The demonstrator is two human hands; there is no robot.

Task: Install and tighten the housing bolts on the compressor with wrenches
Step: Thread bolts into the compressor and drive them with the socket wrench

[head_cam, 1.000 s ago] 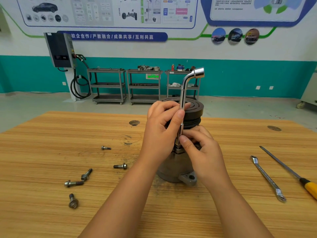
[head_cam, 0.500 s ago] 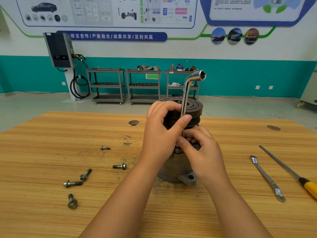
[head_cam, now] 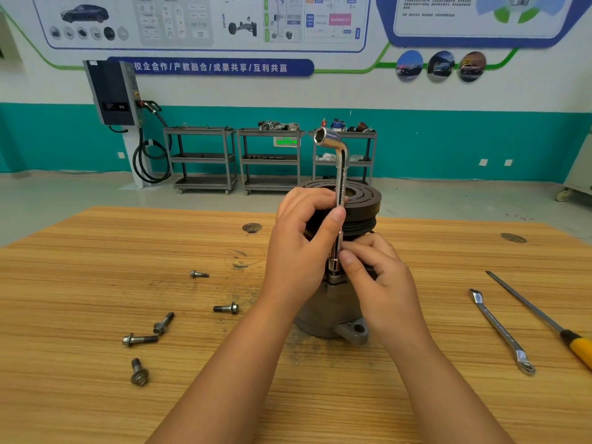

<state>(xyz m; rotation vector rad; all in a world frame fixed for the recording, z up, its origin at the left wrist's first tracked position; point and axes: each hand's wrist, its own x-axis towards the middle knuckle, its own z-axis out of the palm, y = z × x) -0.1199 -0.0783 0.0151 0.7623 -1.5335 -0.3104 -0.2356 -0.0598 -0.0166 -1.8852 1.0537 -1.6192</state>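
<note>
The grey metal compressor (head_cam: 323,312) with its black grooved pulley stands upright midway across the pale wooden table (head_cam: 96,267), a chrome L-shaped socket wrench (head_cam: 341,174) rising straight from its housing. The left hand (head_cam: 298,251) pinches the wrench's shaft between thumb and fingers, and the right hand (head_cam: 381,283) nips its lower end. Five loose steel bolts (head_cam: 226,308) lie to its left, a flat silver spanner (head_cam: 498,328) and yellow-handled screwdriver (head_cam: 576,347) to the right.

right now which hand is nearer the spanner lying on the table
Right. The right hand pinches the lower end of the socket wrench, on the side facing the spanner, though apart from it. The left hand holds the shaft higher up, farther away.
</note>
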